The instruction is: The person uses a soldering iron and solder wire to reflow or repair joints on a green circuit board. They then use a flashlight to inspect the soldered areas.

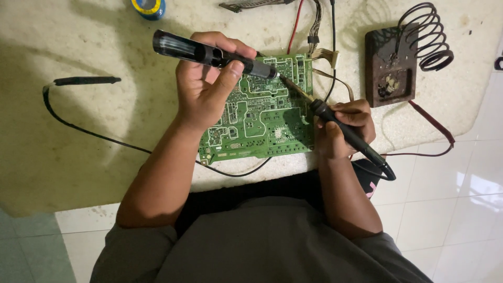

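Green circuit board is lying flat on the worktop, solder side up; left hand is gripping a desoldering pump while right hand is clasping a soldering iron, tips meeting over one joint.

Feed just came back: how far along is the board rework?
Set up: green circuit board lies on the counter, iron stand empty. In hand: right hand holds the soldering iron at the board, left hand the desoldering pump beside its tip. Left: can't tell which joints remain.
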